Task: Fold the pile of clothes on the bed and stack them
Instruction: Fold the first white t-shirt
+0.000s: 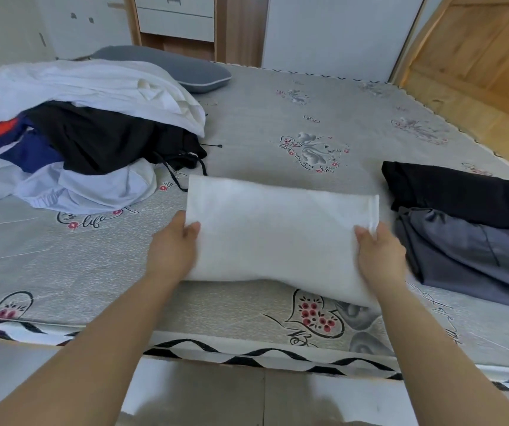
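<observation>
A folded white garment (pixel 277 229) lay near the front edge of the mattress (pixel 277 118), a long rectangle with its near edge sagging slightly toward the person. The left hand (pixel 174 247) gripped its left end, thumb on top of the cloth and fingers tucked beneath it. The right hand (pixel 379 256) gripped the right end the same way, thumb pressed on the upper layer beside a stitched hem, the remaining fingers hidden under the fabric.

To the right of the white piece, just beside it, sat a stack of two folded items: a black garment (pixel 459 192) lying farther back and partly over a grey garment (pixel 468 253) that reached toward the mattress's front right.

At the left of the mattress, well apart from the stack, lay the unfolded pile (pixel 78 139): a white sheet-like cloth on top, a black piece with drawcords trailing toward the middle, a navy item with a red stripe, and a pale blue shirt at the front. A grey pillow (pixel 179 69) rested behind the pile near the far edge, in front of a wooden cabinet (pixel 176 23).
</observation>
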